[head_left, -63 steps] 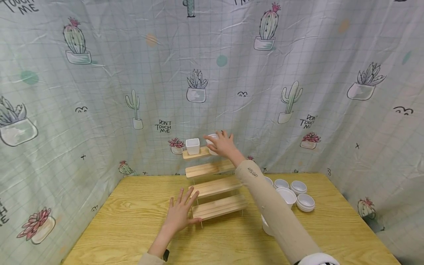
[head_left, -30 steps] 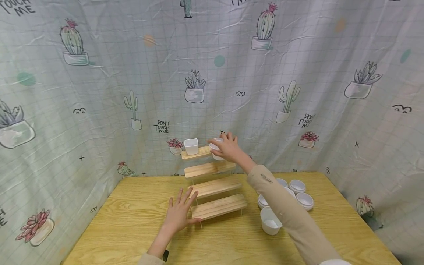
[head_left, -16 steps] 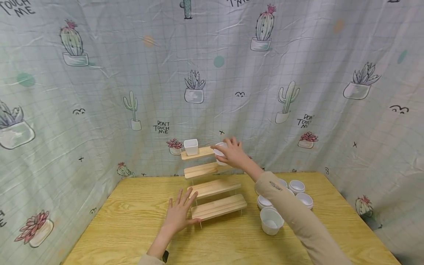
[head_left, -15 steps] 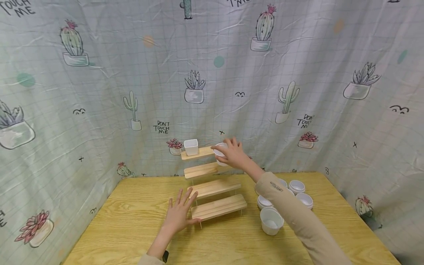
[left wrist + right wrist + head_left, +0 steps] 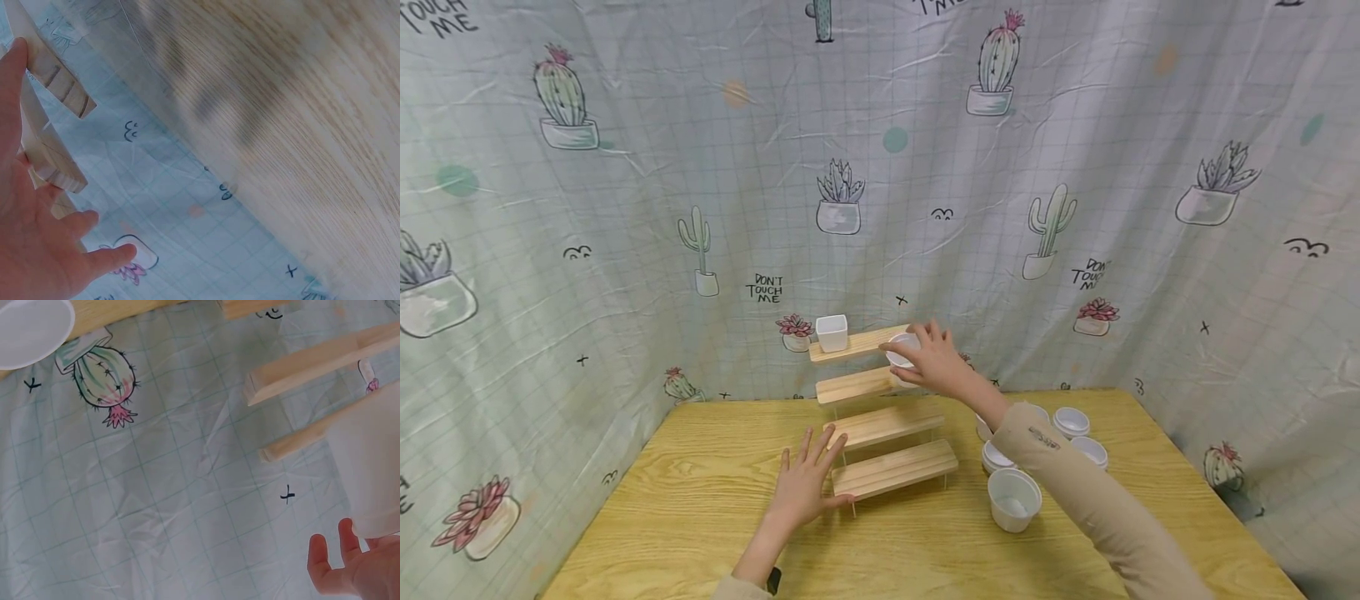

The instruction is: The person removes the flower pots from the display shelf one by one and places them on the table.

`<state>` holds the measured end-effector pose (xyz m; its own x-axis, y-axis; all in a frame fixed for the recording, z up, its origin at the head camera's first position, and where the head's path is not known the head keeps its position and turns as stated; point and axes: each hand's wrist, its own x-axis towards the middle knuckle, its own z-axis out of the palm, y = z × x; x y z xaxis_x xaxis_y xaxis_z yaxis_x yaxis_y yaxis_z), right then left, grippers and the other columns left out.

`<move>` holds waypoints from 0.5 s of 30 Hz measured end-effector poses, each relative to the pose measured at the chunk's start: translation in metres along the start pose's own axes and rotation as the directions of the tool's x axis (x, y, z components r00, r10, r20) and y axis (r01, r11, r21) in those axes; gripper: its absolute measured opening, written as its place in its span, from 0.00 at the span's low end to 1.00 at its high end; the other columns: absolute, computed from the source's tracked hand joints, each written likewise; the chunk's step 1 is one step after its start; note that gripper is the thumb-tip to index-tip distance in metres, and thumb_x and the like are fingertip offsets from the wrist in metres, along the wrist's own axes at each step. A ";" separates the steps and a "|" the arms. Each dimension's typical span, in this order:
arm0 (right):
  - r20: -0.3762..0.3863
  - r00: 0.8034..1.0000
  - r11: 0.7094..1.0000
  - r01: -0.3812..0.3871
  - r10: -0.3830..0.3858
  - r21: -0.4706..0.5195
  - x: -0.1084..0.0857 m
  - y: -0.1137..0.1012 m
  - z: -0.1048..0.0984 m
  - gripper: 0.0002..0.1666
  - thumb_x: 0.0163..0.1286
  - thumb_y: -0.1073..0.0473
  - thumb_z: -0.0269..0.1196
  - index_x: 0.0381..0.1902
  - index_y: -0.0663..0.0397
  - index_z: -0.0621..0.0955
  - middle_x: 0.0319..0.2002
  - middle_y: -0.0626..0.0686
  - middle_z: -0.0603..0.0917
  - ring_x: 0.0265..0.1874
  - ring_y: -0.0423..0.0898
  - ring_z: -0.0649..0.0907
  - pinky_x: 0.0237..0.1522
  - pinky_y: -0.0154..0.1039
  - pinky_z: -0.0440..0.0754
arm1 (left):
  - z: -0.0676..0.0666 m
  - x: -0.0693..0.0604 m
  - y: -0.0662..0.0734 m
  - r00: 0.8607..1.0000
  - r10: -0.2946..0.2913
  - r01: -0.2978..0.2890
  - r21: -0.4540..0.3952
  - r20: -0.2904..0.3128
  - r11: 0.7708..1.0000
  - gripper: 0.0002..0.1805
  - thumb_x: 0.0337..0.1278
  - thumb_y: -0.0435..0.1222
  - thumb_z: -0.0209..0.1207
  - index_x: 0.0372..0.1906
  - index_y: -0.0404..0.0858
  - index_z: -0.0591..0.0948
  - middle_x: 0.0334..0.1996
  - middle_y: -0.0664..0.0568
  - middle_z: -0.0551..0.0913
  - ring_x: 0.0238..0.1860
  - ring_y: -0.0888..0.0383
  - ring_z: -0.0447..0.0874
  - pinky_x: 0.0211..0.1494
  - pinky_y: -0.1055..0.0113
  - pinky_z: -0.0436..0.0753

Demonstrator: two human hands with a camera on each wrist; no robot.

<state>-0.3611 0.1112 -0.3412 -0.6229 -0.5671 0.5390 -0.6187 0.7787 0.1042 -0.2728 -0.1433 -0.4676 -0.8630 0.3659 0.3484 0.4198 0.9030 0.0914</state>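
Note:
A four-step wooden display stand (image 5: pixel 895 471) stands on the table. A square white pot (image 5: pixel 832 334) sits at the left of its top step. My right hand (image 5: pixel 943 367) grips a round white pot (image 5: pixel 370 465) by its rim, near the right ends of the two upper steps. Whether that pot touches a step cannot be told. Low at the stand's left side, my left hand (image 5: pixel 801 486) spreads straight fingers against the step ends, with the thumb on the lowest step. In the left wrist view, the thumb and fingers touch the step ends.
Right of the stand, a white pot (image 5: pixel 1014 501) stands in front of several other white pots (image 5: pixel 1070 422), some hidden behind the right sleeve (image 5: pixel 1075 475). A cactus-print curtain (image 5: pixel 737 150) hangs behind the wooden table (image 5: pixel 700 500).
The right hand has moved down and to the right with the round pot, away from the top step's middle. The left hand stays against the stand.

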 end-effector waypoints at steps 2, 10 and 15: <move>-0.002 1.000 1.000 0.004 -0.004 -0.006 -0.003 -0.001 0.000 0.23 0.63 0.42 0.53 0.57 0.30 0.71 0.55 0.61 0.69 0.46 0.57 0.67 0.33 0.47 0.64 | 0.000 0.000 0.000 1.000 0.001 -0.001 0.004 -0.004 1.000 0.50 0.32 0.61 0.62 0.67 0.49 0.59 0.69 0.51 0.55 0.68 0.40 0.48 0.58 0.31 0.57; 0.015 1.000 1.000 0.007 -0.007 0.021 -0.017 -0.005 -0.001 0.24 0.63 0.41 0.53 0.58 0.28 0.70 0.56 0.60 0.68 0.51 0.58 0.65 0.38 0.50 0.66 | -0.001 0.000 0.001 1.000 0.002 -0.001 0.004 -0.012 1.000 0.50 0.32 0.61 0.62 0.67 0.50 0.59 0.69 0.51 0.55 0.68 0.40 0.49 0.58 0.31 0.58; 0.014 1.000 0.999 0.011 -0.011 0.030 -0.028 -0.004 -0.001 0.25 0.63 0.43 0.55 0.59 0.27 0.69 0.57 0.60 0.68 0.50 0.57 0.66 0.37 0.49 0.65 | 0.000 -0.001 0.001 1.000 0.000 0.000 -0.003 -0.008 1.000 0.50 0.32 0.61 0.63 0.67 0.50 0.59 0.69 0.51 0.55 0.68 0.40 0.49 0.58 0.31 0.57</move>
<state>-0.3409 0.1244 -0.3562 -0.6225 -0.5797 0.5258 -0.6397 0.7640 0.0850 -0.2718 -0.1429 -0.4677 -0.8609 0.3639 0.3555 0.4206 0.9023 0.0947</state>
